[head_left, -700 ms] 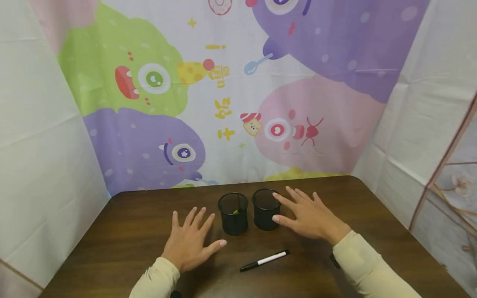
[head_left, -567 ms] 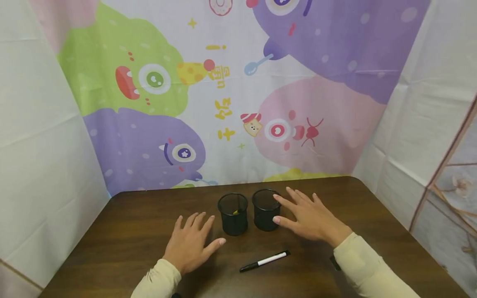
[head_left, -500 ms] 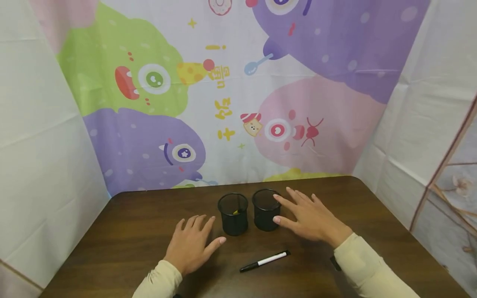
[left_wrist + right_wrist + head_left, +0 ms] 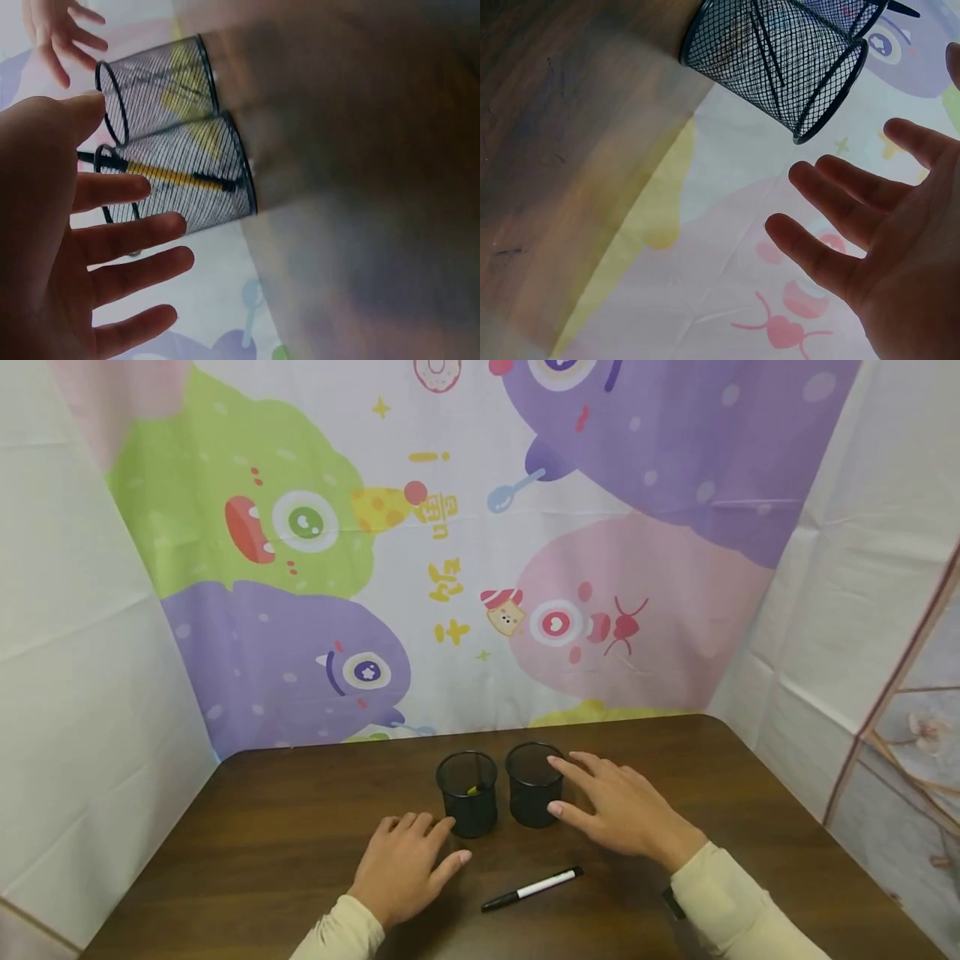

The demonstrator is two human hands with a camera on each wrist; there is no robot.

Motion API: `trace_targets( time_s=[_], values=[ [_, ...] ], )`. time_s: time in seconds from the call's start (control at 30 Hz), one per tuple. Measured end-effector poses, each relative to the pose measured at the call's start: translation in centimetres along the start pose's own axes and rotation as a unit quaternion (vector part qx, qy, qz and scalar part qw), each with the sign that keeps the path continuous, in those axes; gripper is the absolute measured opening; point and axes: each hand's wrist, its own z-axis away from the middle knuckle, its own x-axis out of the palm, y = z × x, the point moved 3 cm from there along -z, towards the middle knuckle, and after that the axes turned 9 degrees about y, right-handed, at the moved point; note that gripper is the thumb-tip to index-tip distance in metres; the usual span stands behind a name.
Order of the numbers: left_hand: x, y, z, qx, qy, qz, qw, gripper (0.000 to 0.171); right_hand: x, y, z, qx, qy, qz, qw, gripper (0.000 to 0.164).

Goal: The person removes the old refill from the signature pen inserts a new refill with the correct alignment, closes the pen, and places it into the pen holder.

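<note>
We log two black mesh cups on a dark wood table (image 4: pixel 247 827), side by side, upright, just apart or barely touching; can't tell which. Landmark = the left cup (image 4: pixel 467 793); all places given rel. to it. The right cup (image 4: pixel 534 783) stands just beside it on its right. Left cup holds a yellow-barrelled pen (image 4: pixel 176 177) w/ black ends, seen thru the mesh in the left wrist view and as a small yellow spot inside the cup in the head view. Left hand (image 4: pixel 405 867) lies palm down on the table, just in front of the left cup and a bit to its left; fingers lightly spread and relaxed, tips near the cup's base, contact w/ the mesh not clear; it holds nothing. Right hand (image 4: pixel 618 810) sits beyond the right cup, on the far side from the landmark; fingers straight and spread, index tip at the right cup's rim, thumb at its side wall; we can't tell if it truly touches. No pinch, no curl around anything. A black-and-white marker (image 4: pixel 531 887) lies flat on the table in front of the left cup, to the right, apart from both hands. Behind the cups hangs a cartoon monster backdrop (image 4: pixel 450 552).
</note>
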Motion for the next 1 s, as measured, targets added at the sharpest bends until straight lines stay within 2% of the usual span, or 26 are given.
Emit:
trace_targets(
  time_s=[0.27, 0.4, 0.6, 1.0],
  values=[
    [0.2, 2.0, -0.1, 0.057, 0.045, 0.009, 0.9973, 0.039, 0.0, -0.5, 0.3, -0.004, 0.017, -0.005, 1.0, 0.071],
    [0.3, 2.8, -0.3, 0.081, 0.054, 0.013, 0.9951, 0.031, 0.0, -0.6, 0.3, -0.006, 0.019, -0.012, 1.0, 0.069],
    [0.7, 3.3, -0.4, 0.089, 0.049, 0.015, 0.9947, 0.027, 0.1, -0.8, 0.4, -0.004, 0.015, -0.022, 1.0, 0.067],
    [1.5, 4.4, -0.4, 0.109, 0.015, 0.029, 0.9935, 0.021, 0.5, -1.2, 0.6, -0.008, 0.025, -0.015, 1.0, 0.056]
  ],
)
